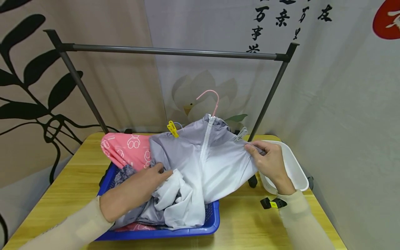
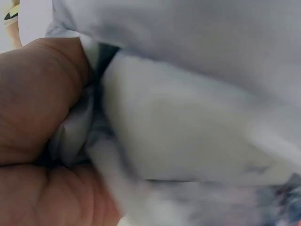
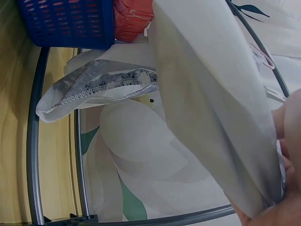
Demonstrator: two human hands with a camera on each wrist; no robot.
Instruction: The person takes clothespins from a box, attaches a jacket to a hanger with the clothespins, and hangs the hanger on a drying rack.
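A grey-to-white zip jacket [image 1: 225, 166] hangs on a hanger whose pink hook [image 1: 217, 100] sticks up from its collar. On its left shoulder area sits a yellow clip [image 1: 172, 128], on the other a grey clip [image 1: 241, 134]. My right hand [image 1: 271, 162] pinches the jacket's right-side edge between thumb and fingers; the cloth stretches taut there. My left hand [image 1: 147, 182] grips bunched jacket fabric [image 2: 73, 129], seen between thumb and fingers in the left wrist view. The jacket's lower part lies over a blue basket [image 1: 214, 222].
A dark metal rack with a top bar [image 1: 172, 51] stands behind. Pink printed cloth [image 1: 131, 147] spills from the basket's back left. A white plastic tub [image 1: 295, 166] is at the right, on a wooden table [image 1: 240, 222]. A printed curtain [image 1: 337, 86] forms the backdrop.
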